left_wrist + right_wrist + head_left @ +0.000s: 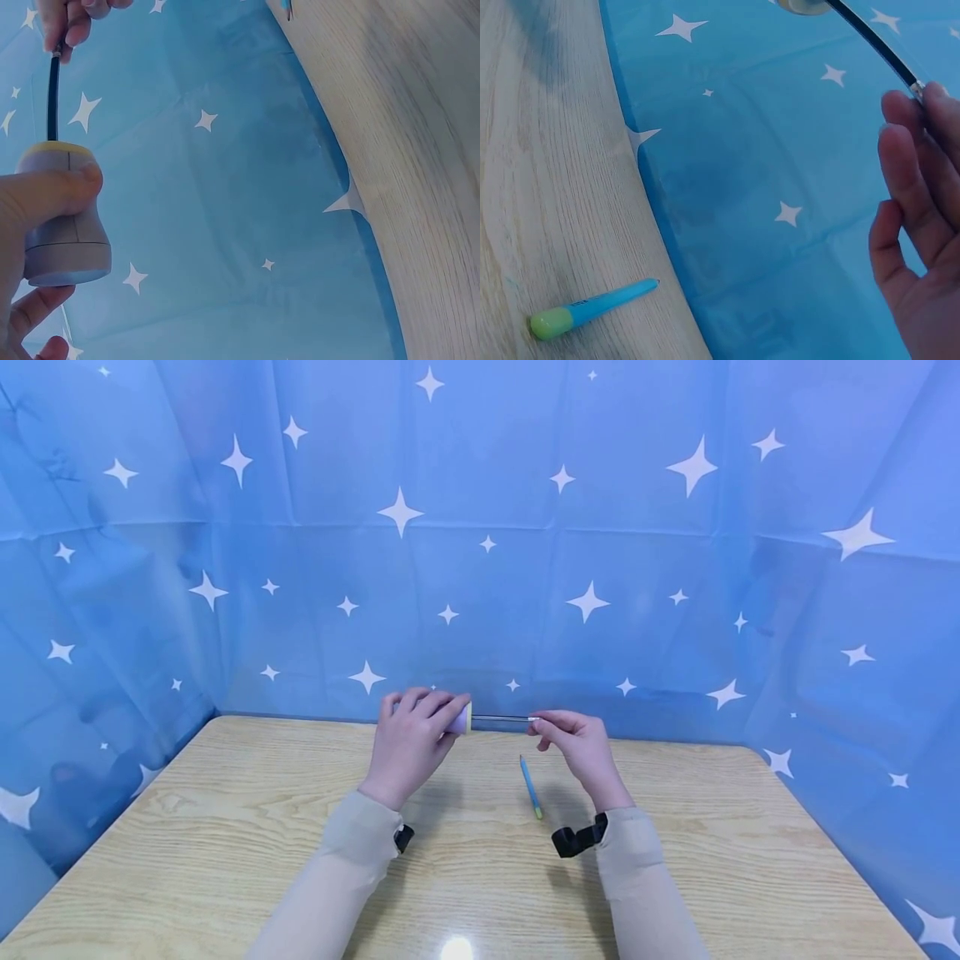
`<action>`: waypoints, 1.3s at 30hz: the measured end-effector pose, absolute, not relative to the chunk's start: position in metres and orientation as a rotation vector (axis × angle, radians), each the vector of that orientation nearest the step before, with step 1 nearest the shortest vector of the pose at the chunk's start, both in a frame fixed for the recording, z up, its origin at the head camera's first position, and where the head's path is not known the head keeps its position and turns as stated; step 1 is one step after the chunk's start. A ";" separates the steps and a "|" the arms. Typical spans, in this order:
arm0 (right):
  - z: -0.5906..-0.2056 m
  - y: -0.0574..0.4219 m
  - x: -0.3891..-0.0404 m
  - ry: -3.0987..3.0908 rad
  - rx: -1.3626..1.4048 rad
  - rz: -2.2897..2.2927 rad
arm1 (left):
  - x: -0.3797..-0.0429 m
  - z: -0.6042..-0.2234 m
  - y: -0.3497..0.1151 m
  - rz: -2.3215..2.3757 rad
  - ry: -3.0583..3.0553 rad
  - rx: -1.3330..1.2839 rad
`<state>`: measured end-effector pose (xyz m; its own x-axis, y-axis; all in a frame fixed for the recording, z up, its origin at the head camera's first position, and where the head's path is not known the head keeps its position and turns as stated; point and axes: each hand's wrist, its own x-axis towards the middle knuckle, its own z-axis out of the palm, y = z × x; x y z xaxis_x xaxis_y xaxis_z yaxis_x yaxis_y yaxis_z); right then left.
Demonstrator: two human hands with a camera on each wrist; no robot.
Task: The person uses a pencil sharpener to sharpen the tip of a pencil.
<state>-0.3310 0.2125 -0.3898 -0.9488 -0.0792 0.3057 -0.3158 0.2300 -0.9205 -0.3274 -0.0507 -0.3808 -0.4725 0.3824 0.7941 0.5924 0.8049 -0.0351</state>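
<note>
A lavender, waisted cylinder (71, 225) with a yellow rim is gripped by my left hand (411, 735), the thumb lying across its side in the left wrist view. From its yellow-rimmed end a thin dark rod or strip (501, 718) runs sideways to the right. My right hand (576, 743) pinches the silvery far end between thumb and fingertips. In the right wrist view the thin piece (877, 41) looks slightly bowed, and only a bit of the cylinder shows. Both are held above the table's far edge; what the cylinder is, I cannot tell.
A blue pencil (530, 787) with a yellow-green end lies on the wooden table (255, 827), between the forearms. Behind the table hangs a blue curtain (480, 577) with white stars, which also covers both sides. A black wrist-camera mount (579, 840) sticks out from the right cuff.
</note>
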 end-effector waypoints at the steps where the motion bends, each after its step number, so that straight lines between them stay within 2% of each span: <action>1: -0.390 0.212 -0.331 -2.303 0.374 1.797 | -0.328 -0.381 -0.050 -0.309 -2.121 -0.718; 39: -0.387 0.209 -0.333 -2.322 0.218 1.954 | -0.327 -0.383 -0.046 -0.277 -2.099 -0.732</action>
